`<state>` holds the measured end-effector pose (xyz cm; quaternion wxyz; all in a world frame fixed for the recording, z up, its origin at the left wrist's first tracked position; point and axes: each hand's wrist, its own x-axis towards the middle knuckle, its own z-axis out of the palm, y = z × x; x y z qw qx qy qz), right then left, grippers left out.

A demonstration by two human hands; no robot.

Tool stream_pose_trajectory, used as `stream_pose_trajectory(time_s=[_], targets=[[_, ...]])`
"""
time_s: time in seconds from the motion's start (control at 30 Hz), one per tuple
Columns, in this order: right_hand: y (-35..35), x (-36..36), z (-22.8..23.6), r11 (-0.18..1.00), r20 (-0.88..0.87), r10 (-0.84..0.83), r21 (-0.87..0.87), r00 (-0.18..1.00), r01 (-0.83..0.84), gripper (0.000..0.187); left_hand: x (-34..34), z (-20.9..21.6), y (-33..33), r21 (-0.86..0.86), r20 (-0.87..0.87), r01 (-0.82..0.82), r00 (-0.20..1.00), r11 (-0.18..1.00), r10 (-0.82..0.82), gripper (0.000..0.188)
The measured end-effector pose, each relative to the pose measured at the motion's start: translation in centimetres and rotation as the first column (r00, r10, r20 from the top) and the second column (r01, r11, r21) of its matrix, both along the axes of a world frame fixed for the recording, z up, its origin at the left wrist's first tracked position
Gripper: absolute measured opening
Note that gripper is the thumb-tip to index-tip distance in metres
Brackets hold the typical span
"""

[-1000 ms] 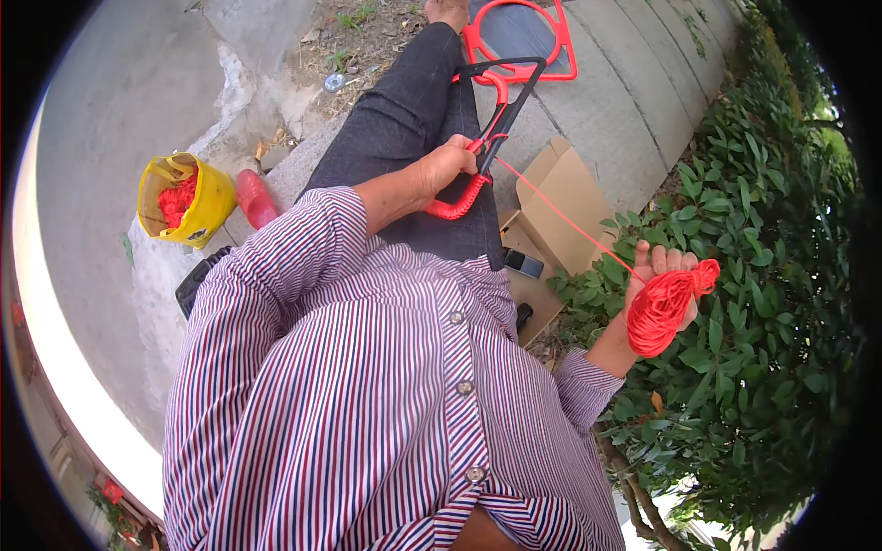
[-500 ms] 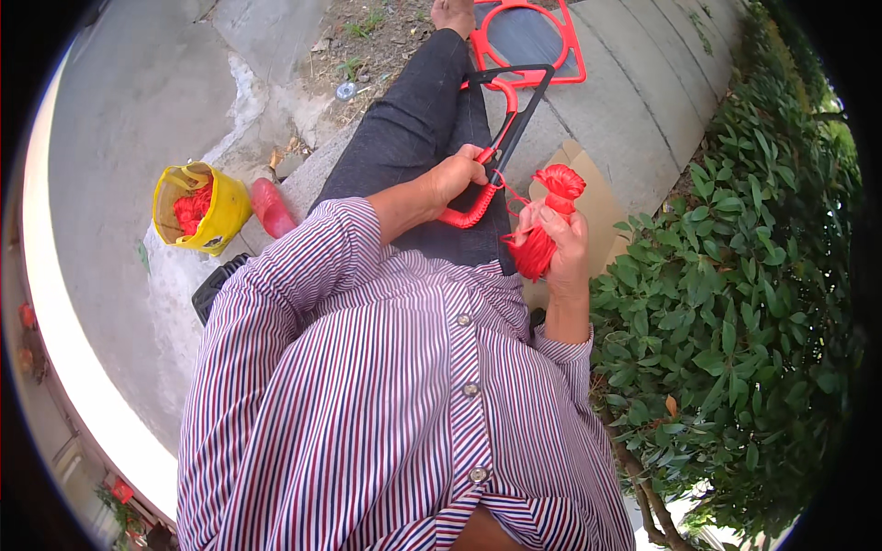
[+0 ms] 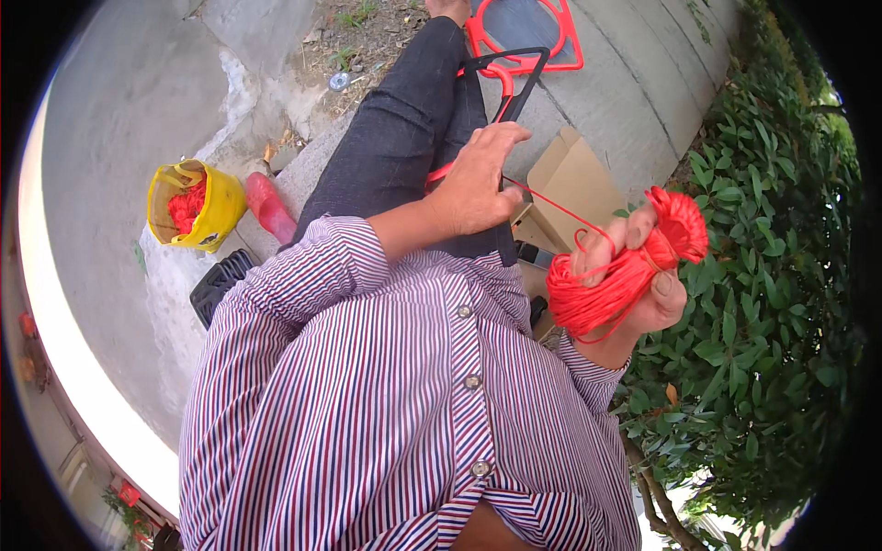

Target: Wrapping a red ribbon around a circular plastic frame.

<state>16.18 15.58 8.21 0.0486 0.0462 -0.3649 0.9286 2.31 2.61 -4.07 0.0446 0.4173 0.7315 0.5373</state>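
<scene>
A bundle of shiny red cord (image 3: 602, 298), tied in the middle and flared at one end, is gripped in my right hand (image 3: 657, 298). From it a single red strand (image 3: 560, 207) runs left, toward my left hand (image 3: 469, 188). That hand lies over a black frame (image 3: 531, 87) on my lap, fingers stretched and thumb apart. Red cord is wound along part of the frame, and a red curved piece (image 3: 505, 81) shows inside it. My left hand hides the frame's near end.
A red frame with a round opening (image 3: 577, 46) lies on the paving ahead. At left stand a yellow bucket (image 3: 225, 207) holding red cord and a red shoe-like object (image 3: 266, 204). An open cardboard box (image 3: 574, 174) is right of my lap, beside a leafy bush (image 3: 735, 303).
My right hand has moved right and nearer with the cord bundle, and the strand is drawn out longer. The left hand's fingers have loosened from the frame and straightened.
</scene>
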Motion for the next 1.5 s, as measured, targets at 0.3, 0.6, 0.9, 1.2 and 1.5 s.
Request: stream_pose_trajectory(time_s=[0.3, 0.6, 0.9, 1.2, 1.5], targets=[[2.5, -5.3, -10.4, -0.309, 0.209, -0.270, 0.906, 0.940, -0.290, 0.036, -4.8, -0.7, -2.5, -0.385, 0.498, -0.083, 0.820, 0.919, 0.282, 0.019], [-0.7, -6.9, -13.6, 0.346, -0.015, -0.441, 0.919, 0.897, 0.186, 0.046, -4.9, -0.1, -3.0, -0.290, 0.222, -0.268, 0.915, 0.919, 0.337, 0.027], [2.9, -2.7, -6.6, 0.655, 0.015, -0.637, 0.540, 0.771, 0.530, 0.032, -3.8, 3.5, -1.1, 0.110, 0.957, 0.021, 0.270, 0.994, -0.111, 0.018], [8.1, 8.4, 2.3, 0.951, -0.142, -0.302, -0.114, 0.942, 0.288, 0.027, -3.2, -0.4, 0.4, -0.241, 0.930, 0.217, 0.331, 0.946, 0.161, 0.025], [10.2, 11.1, -8.2, 0.770, 0.320, -0.628, 0.121, 0.709, 0.627, 0.048, -3.3, -2.1, -0.7, -0.195, 0.955, 0.130, 0.253, 0.972, 0.157, 0.026]])
